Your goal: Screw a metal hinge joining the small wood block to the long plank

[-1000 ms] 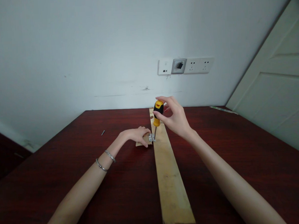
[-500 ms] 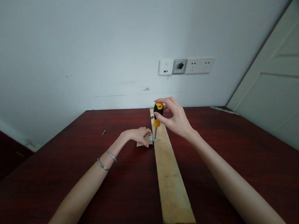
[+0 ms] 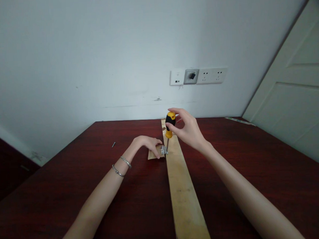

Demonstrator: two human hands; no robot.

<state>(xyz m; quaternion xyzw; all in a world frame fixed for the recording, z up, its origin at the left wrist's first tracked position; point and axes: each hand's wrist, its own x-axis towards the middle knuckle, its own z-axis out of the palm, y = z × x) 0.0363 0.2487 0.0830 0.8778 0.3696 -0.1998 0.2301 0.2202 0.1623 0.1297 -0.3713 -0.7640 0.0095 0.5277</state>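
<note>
My right hand has its fingers and thumb round the black and yellow handle of a screwdriver. The screwdriver stands nearly upright, its tip down at a small metal hinge. One side of the hinge lies on the left edge of a long wooden board, the other on a small piece of wood. With thumb in front and fingers behind, my left hand holds that small piece against the board. My fingers partly cover it. Whether a screw sits under the tip is too small to tell.
A loose screw lies to the left on the dark red tabletop. A thin printed strip lies at the back right. Behind the table stands a white wall with sockets, and a pale door is on the right.
The view has shifted slightly, so everything sits a little lower. My left wrist and forearm have moved a little to the right. Both hands keep their holds, and the screwdriver tip stays at the hinge.
</note>
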